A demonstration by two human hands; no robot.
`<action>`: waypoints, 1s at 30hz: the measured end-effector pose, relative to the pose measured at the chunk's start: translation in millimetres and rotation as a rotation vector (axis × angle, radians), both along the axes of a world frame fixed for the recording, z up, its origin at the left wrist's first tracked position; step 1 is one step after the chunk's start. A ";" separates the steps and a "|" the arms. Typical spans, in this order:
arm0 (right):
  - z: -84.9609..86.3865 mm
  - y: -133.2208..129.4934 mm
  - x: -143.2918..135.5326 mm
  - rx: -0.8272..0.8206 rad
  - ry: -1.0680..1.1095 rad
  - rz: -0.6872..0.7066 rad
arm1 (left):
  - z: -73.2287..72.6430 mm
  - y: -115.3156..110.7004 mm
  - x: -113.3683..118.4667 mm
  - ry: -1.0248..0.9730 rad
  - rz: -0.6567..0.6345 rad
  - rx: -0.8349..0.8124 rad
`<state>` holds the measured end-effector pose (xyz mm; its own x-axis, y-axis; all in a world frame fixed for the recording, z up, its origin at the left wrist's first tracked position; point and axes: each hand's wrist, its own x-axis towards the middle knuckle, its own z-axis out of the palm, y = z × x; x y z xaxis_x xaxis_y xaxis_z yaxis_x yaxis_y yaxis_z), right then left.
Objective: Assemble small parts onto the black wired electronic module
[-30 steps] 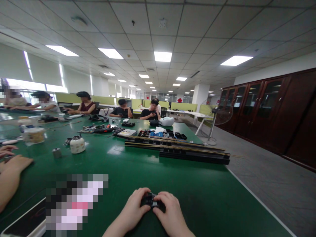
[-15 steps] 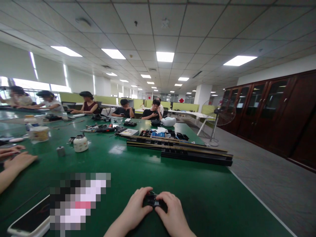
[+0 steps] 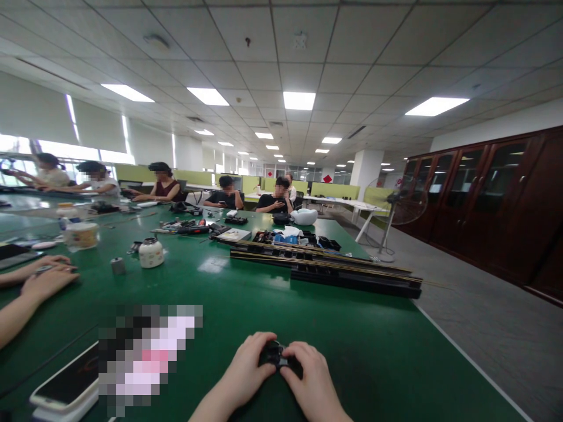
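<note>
Between my two hands, close to the front of the green table (image 3: 373, 363), is a small black object with a shiny part (image 3: 276, 355); its kind I cannot make out. My left hand (image 3: 250, 366) curls around its left side, thumb in front and fingers behind. From the other side my right hand (image 3: 310, 375) grips it the same way, fingertips near its top. Much of the object is hidden by the fingers. To the left of my hands lies a phone (image 3: 65, 378) in a pale case, partly covered by a blurred patch.
Black rails with thin brass-coloured rods (image 3: 356, 282) lie across the table beyond my hands. A white jar (image 3: 151, 253), a small grey cylinder (image 3: 118, 266) and a tub (image 3: 81, 235) stand left. A co-worker's hands (image 3: 50, 278) rest at the left edge. Tools (image 3: 182, 227) lie farther back.
The whole view has shifted slightly, so things appear a little farther right. My hands keep the same hold on the black object. The co-worker's hands show more fully at the left.
</note>
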<state>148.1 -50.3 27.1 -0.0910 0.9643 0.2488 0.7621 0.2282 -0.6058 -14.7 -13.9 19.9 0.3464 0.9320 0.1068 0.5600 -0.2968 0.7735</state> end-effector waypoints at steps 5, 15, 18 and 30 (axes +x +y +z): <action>0.3 -0.3 0.3 0.002 0.004 -0.006 | -2.8 0.5 0.1 0.005 0.028 -0.027; 1.3 -0.9 0.1 0.005 0.011 -0.003 | 0.6 -0.5 0.0 0.015 -0.002 0.001; -0.4 -0.9 0.1 0.005 0.006 -0.001 | -0.9 0.1 0.5 0.021 0.013 -0.028; -3.6 0.1 2.0 -0.011 0.007 0.020 | -5.1 2.3 1.0 -0.012 0.033 -0.049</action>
